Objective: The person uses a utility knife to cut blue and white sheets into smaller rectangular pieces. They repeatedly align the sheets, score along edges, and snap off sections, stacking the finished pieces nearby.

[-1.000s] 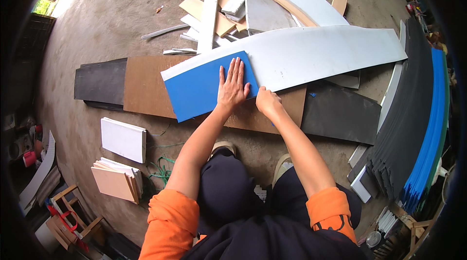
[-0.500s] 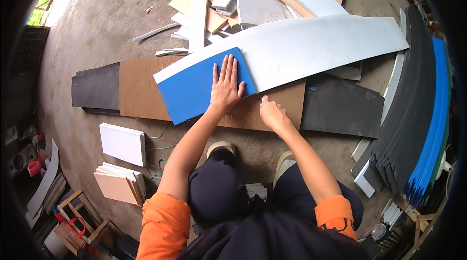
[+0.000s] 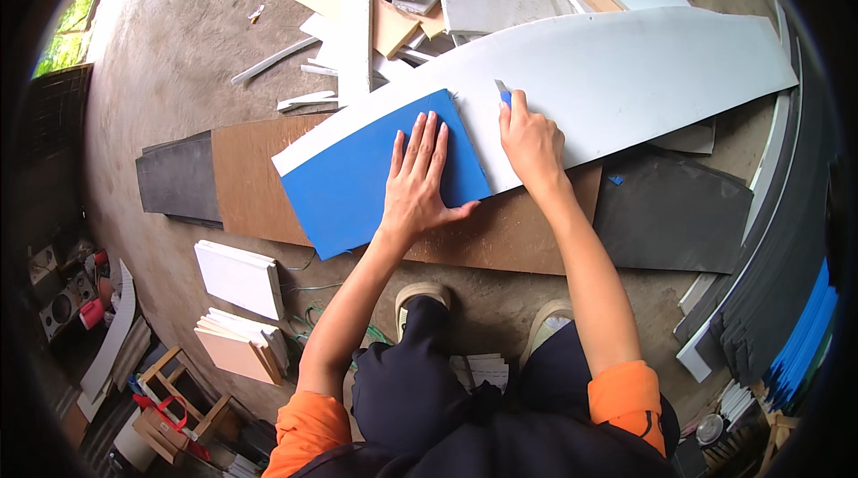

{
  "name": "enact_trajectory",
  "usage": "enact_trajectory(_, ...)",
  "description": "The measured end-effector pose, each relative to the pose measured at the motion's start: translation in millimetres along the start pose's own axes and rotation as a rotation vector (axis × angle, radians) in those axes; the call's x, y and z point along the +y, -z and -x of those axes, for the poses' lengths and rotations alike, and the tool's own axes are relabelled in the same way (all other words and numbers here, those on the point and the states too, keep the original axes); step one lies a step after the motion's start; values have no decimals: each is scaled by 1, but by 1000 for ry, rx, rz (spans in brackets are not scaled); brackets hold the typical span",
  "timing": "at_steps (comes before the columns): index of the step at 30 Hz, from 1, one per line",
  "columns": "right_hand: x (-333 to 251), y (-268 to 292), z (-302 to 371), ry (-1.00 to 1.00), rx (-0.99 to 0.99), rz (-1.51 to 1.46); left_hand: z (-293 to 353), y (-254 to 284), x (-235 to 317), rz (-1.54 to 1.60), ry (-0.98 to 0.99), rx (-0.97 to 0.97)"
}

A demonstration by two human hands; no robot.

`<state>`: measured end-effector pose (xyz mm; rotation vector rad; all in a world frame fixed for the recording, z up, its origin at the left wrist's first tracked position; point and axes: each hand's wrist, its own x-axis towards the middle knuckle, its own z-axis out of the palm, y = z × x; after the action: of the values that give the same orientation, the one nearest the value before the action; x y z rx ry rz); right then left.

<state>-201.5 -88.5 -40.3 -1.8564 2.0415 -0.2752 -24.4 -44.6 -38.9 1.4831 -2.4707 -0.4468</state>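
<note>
My left hand (image 3: pixel 414 181) lies flat with fingers stretched on a blue rectangular sheet (image 3: pixel 344 179), pressing near its right end. That blue sheet rests on a long white foam sheet (image 3: pixel 617 76), leaving a white strip along its far edge. In my right hand (image 3: pixel 534 140) is a blue-handled utility knife (image 3: pixel 504 92), its blade pointing away from me above the white sheet, just right of the blue sheet's edge. Beneath these lies a brown board (image 3: pixel 259 179), with a dark sheet (image 3: pixel 670 219) at the right and dark sheets (image 3: pixel 177 179) at the left.
Offcuts (image 3: pixel 357 22) lie heaped on the floor beyond the sheets. Stacked white blocks (image 3: pixel 239 277) and tan-and-white pieces (image 3: pixel 239 346) stand near my left. Black sheets (image 3: pixel 769 299) and blue sheets (image 3: pixel 809 335) line the right side. A small wooden stool (image 3: pixel 188 406) is at lower left.
My right hand has moved away from me with the knife, from the white sheet's near edge to over its surface. My left hand stays on the blue sheet, thumb more spread. The view has shifted.
</note>
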Motion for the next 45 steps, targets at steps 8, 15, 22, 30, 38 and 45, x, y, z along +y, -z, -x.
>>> enact_trajectory(8, 1, 3, -3, -21, -24, -3, -10, 3, -4, -26, -6, -66)
enact_trajectory(15, -1, 1, -6, -26, -49, 12, -22, 6, -12, -27, 5, -49)
enact_trajectory(22, -2, 3, -8, -14, -41, 25, -35, 6, -25, -36, 23, 3)
enact_trajectory(30, -1, 1, -10, -12, -40, 20, -42, 7, -30, -13, 12, 7)
enact_trajectory(38, -4, 1, -10, -1, -69, 26, -41, 5, -32, -24, 10, 32)
enact_trajectory(45, -40, 11, -25, 144, -136, -42, -41, 6, -32, -15, 41, 52)
